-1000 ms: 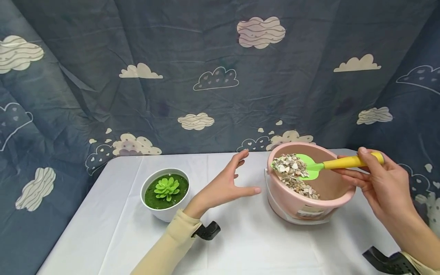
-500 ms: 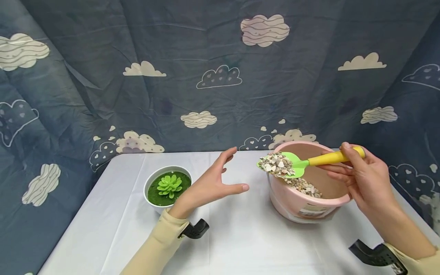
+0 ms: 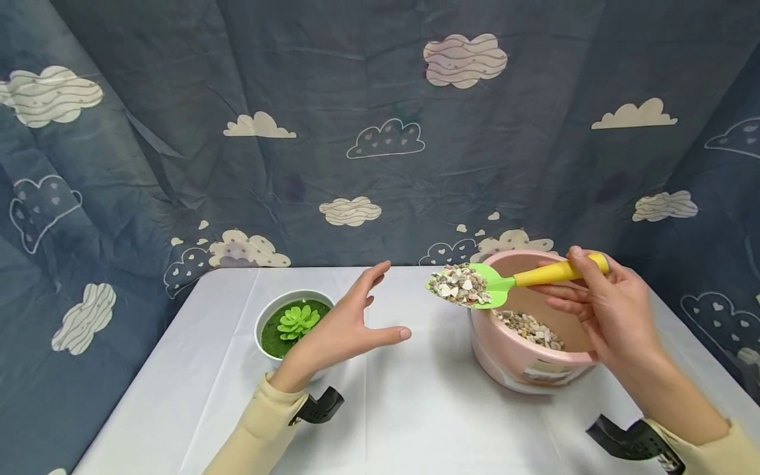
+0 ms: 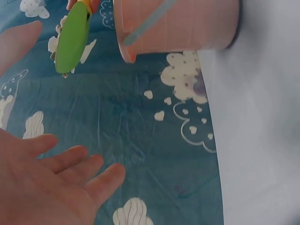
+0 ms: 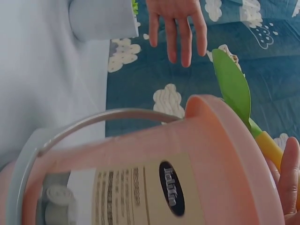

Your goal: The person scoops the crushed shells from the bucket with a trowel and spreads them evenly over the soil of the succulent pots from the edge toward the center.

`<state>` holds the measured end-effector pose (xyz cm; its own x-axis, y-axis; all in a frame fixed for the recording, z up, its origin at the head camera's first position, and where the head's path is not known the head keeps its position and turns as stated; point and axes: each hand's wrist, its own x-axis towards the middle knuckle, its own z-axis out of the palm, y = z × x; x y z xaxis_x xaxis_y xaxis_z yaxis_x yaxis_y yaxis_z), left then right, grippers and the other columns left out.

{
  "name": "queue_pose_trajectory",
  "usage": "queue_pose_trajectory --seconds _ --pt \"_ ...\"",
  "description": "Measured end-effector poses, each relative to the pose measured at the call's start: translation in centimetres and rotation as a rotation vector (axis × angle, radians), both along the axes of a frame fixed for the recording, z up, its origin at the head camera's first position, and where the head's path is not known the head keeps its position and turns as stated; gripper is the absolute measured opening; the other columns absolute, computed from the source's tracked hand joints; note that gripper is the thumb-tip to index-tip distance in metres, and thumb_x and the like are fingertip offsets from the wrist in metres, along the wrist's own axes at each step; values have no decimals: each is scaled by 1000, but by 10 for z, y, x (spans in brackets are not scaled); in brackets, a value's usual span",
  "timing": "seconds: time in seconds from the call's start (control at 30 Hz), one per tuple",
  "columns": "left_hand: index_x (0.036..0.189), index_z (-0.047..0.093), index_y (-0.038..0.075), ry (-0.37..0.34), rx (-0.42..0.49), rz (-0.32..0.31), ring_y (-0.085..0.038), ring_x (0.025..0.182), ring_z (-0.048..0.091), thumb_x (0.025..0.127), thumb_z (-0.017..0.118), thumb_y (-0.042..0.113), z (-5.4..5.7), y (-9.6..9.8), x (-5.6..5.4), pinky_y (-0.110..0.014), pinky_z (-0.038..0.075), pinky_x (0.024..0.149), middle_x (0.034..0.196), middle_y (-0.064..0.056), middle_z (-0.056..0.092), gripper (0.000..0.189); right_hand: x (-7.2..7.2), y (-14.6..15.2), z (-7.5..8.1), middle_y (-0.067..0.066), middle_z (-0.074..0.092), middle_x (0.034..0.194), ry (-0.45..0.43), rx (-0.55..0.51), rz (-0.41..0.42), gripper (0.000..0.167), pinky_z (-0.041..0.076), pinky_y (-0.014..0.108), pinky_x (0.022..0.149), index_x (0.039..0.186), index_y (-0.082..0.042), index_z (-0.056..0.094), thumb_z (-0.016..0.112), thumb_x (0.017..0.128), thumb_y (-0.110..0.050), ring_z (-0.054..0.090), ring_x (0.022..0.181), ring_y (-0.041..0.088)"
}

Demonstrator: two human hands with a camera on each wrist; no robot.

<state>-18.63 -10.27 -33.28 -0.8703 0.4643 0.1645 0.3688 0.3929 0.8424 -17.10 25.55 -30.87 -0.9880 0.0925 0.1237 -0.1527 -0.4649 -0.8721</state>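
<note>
My right hand (image 3: 617,313) grips the yellow handle of a small trowel (image 3: 558,272) with a green blade. A heap of mixed pebbles (image 3: 460,285) lies on the blade, which juts past the left rim of a pink bucket (image 3: 522,369). More pebbles (image 3: 531,330) show inside the bucket. My left hand (image 3: 338,330) hovers empty, thumb apart from its extended fingers, in front of a white pot (image 3: 261,336) and partly hiding it. In the pot a light green succulent (image 3: 298,321) sits on green moss. The left wrist view shows the blade's green underside (image 4: 72,42).
A white cloth (image 3: 415,422) covers the table. Behind it hangs a dark blue curtain (image 3: 332,79) with cloud prints. The bucket has a grey handle (image 5: 117,115) lowered along its side and a printed label (image 5: 140,192).
The trowel with its pebbles has moved left, from over the bucket to beyond its left rim. My left hand has drifted left, now covering part of the pot.
</note>
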Motion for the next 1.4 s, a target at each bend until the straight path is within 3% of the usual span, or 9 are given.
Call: queue_pose_trajectory --seconds 0.37,0.57,0.93,1.23,1.4 --pt "154 17 41 73 -127 116 -13 142 26 78 77 55 3 -23 7 -50 33 108 157 16 19 97 -3 -17 -1 13 65 100 9 6 8 31 56 38 63 119 -1 53 65 95 -16 71 83 34" --pt "154 16 38 95 -158 141 -15 143 26 79 77 53 6 -34 10 -50 33 108 158 13 19 98 -4 -26 1 15 67 99 35 -42 6 31 56 38 61 119 1 51 65 95 -13 71 82 35" --pt "156 16 33 109 -195 219 -21 144 25 78 80 52 6 -56 18 -54 34 107 159 7 19 102 -7 -44 3 13 65 101 -5 -8 -22 48 56 36 59 126 0 45 71 90 -20 72 77 30" --pt "156 16 35 116 -194 314 -24 145 22 74 84 49 5 -84 25 -59 30 107 160 8 18 107 -10 -54 2 18 70 108 73 24 86 40 55 37 68 125 5 48 64 96 -18 70 91 34" --pt "157 15 29 114 -186 338 -28 145 19 73 85 47 -6 -102 28 -61 27 108 161 6 14 111 -12 -57 1 22 70 108 118 15 133 37 53 40 69 123 9 49 59 99 -16 67 93 37"
